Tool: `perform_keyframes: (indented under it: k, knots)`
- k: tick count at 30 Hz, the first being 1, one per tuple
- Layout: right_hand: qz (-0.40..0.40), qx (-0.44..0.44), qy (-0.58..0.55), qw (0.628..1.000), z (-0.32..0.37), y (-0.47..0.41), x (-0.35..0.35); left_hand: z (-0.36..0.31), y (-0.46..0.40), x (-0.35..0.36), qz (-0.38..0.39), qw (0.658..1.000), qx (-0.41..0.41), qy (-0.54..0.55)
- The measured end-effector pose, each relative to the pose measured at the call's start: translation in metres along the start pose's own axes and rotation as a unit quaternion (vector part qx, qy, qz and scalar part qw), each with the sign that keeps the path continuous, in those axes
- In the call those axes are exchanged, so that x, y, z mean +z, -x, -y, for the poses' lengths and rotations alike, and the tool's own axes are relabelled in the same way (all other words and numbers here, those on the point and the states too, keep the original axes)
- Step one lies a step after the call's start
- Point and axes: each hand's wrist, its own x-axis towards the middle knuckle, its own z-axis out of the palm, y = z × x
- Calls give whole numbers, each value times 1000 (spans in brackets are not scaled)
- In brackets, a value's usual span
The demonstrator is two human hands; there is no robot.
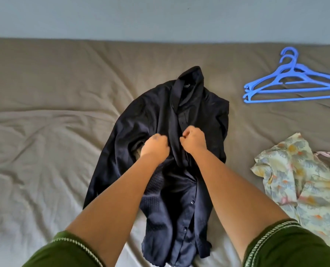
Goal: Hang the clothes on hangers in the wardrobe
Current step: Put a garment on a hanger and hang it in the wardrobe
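A dark navy button-up shirt lies spread on the bed, collar pointing away from me and its button placket running down the middle. My left hand grips the left front edge of the shirt near chest height, fingers curled into the fabric. My right hand pinches the placket edge just to the right of it, a few centimetres away. Two blue plastic hangers lie stacked on the bed at the upper right, apart from the shirt. No wardrobe is in view.
A pale floral garment lies crumpled at the right edge of the bed. The grey-brown bedsheet is wrinkled across the left side. A light blue wall runs behind the bed.
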Motion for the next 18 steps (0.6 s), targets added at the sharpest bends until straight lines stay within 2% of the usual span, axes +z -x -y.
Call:
perform_keyframes:
  k: [1,3,6,10,13,15,18]
  knots:
    - [-39,-30,-24,998,0,-6,3,-8,-14,1,-19,997,-9,77]
    - [-64,-85,-10,994,-1,-16,10,-21,-42,8,-47,980,-50,187]
    - [-112,-96,11,989,-12,-35,19,-27,-71,26,-31,964,-114,240]
    - [-156,51,-154,974,-38,-41,17,0,-94,30,-74,965,-158,198]
    - [-153,117,-192,962,-47,-36,12,27,-91,19,-104,949,-233,186]
    - [-135,101,-172,971,-46,-34,14,33,-78,15,-144,951,-222,160]
    - [-172,22,-120,978,-39,-33,14,21,-66,14,-246,958,-81,119]
